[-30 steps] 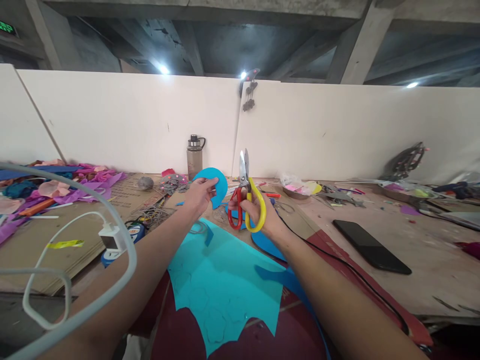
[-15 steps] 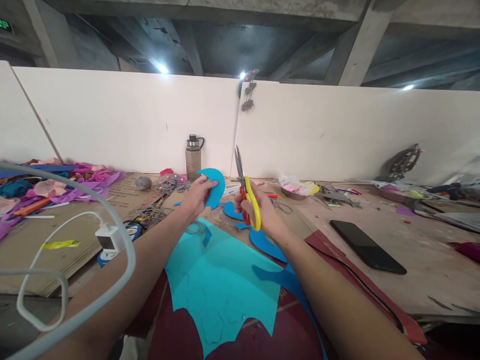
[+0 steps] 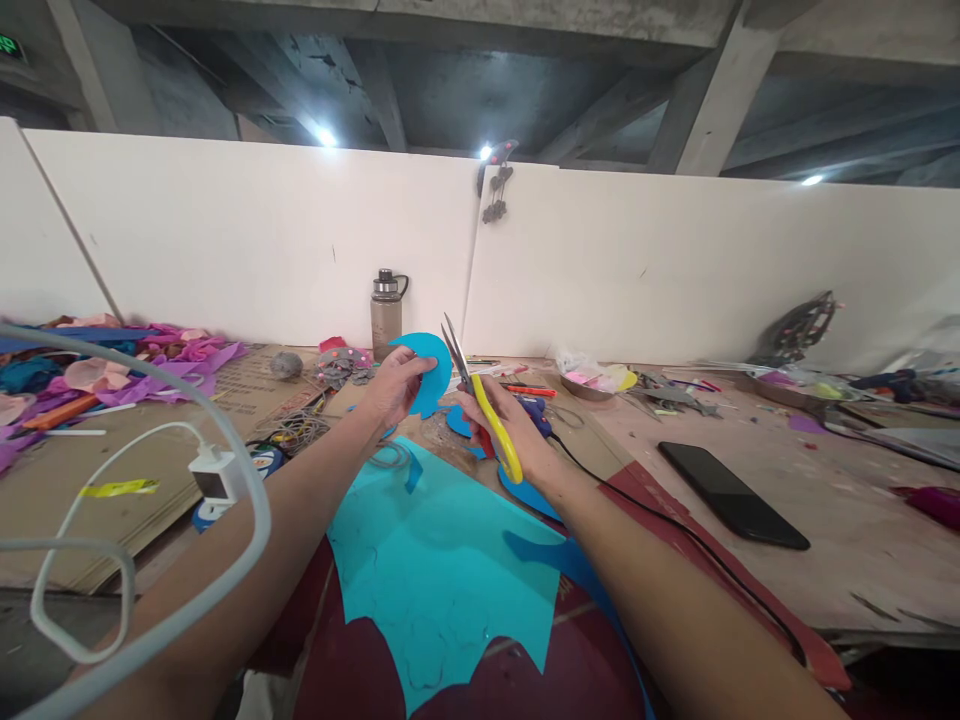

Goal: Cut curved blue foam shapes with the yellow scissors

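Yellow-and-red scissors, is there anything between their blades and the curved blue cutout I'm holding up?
Nothing visible is. The scissor blades rise beside the right edge of the blue cutout; whether they touch, I can't tell. The left grip comes from the opposite side, and the turquoise sheet lies lower.

Piece [image 3: 437,384]: blue, flat, showing a rounded rim, being held up above the surface [image 3: 847,480], short of its far edge.
Scissors [image 3: 489,410]: yellow-and-red-handled, being held just beside the piece, metal blades slanting up leftward.
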A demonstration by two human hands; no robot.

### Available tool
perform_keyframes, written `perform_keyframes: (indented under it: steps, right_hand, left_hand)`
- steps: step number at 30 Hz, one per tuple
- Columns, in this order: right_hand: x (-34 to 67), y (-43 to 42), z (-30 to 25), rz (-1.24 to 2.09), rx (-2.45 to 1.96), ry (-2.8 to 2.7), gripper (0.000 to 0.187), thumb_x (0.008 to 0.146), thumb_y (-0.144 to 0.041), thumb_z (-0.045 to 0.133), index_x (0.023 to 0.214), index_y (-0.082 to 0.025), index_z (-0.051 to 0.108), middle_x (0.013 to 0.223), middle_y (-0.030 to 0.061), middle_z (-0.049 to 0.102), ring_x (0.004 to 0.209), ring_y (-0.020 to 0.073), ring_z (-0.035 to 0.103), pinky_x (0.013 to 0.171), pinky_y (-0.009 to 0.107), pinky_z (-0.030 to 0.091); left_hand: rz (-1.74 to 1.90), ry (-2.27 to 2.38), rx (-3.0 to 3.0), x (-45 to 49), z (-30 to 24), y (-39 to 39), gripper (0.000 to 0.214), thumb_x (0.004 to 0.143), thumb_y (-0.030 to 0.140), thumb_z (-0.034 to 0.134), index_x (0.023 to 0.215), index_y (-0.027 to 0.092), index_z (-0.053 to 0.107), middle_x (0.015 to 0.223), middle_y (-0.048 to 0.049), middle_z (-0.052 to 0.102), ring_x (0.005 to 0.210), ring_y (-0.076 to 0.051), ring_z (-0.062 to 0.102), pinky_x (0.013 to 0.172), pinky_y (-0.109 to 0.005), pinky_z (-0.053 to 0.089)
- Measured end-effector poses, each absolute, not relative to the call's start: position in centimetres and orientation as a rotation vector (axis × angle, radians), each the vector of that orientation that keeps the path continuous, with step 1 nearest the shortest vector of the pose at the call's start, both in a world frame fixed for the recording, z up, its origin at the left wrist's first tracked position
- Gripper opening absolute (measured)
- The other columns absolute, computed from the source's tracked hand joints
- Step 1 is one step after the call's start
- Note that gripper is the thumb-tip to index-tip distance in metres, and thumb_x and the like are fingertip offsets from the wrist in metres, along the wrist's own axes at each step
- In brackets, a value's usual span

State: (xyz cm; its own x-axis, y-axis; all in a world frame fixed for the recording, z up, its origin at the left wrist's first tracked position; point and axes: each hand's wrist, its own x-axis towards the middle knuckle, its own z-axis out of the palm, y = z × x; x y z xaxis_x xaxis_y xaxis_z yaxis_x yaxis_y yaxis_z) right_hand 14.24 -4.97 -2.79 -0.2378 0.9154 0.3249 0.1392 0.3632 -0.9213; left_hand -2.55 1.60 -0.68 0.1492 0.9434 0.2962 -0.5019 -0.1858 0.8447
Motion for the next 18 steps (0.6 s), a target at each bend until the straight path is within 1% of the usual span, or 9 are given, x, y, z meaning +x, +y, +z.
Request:
perform_keyframes:
  steps: [6,9,15,18]
  right_hand:
    - [14.1,-5.36,-2.46,0.97,-0.956,-1.679,0.037,0.085,-0.058,0.06,0.089,-0.022,0.05,0.064,-0.0072,0.044,0.051,0.0093,0.047,0.046,0.021,0.04]
    - [14.0,-5.37,-2.43,1.005,-0.935,-1.652,0.039,0.084,-0.058,0.061,0.084,-0.022,0.047,0.064,-0.0073,0.044,0.048,0.008,0.044,0.043,0.02,0.037]
    - [13.98,-5.1,-2.67,1.058,-0.918,-1.628,0.04,0.083,-0.059,0.063,0.085,-0.022,0.048,0.062,-0.0076,0.042,0.046,0.0076,0.042,0.04,0.02,0.034]
    - [14.06,-4.76,-3.0,1.066,-0.921,-1.626,0.041,0.083,-0.061,0.063,0.086,-0.023,0.048,0.061,-0.0077,0.043,0.045,0.0075,0.041,0.039,0.019,0.033]
  left_hand:
    - [1.328,0.551,1.162,-2.43,-0.86,1.48,0.028,0.059,0.018,0.082,0.066,0.017,0.055,0.059,0.0015,0.058,0.047,-0.011,0.053,0.047,-0.024,0.041]
    - [1.276,0.502,1.233,-2.41,-0.88,1.41,0.023,0.062,0.019,0.08,0.065,0.016,0.058,0.057,0.0004,0.059,0.046,-0.011,0.052,0.046,-0.025,0.041]
    - [1.337,0.51,1.166,-2.29,-0.95,1.44,0.023,0.057,0.019,0.081,0.064,0.016,0.059,0.057,-0.0001,0.062,0.05,-0.014,0.058,0.051,-0.027,0.048]
    - [1.349,0.495,1.128,-2.19,-0.94,1.48,0.029,0.06,0.024,0.083,0.06,0.017,0.055,0.055,0.0007,0.06,0.05,-0.014,0.058,0.052,-0.028,0.049]
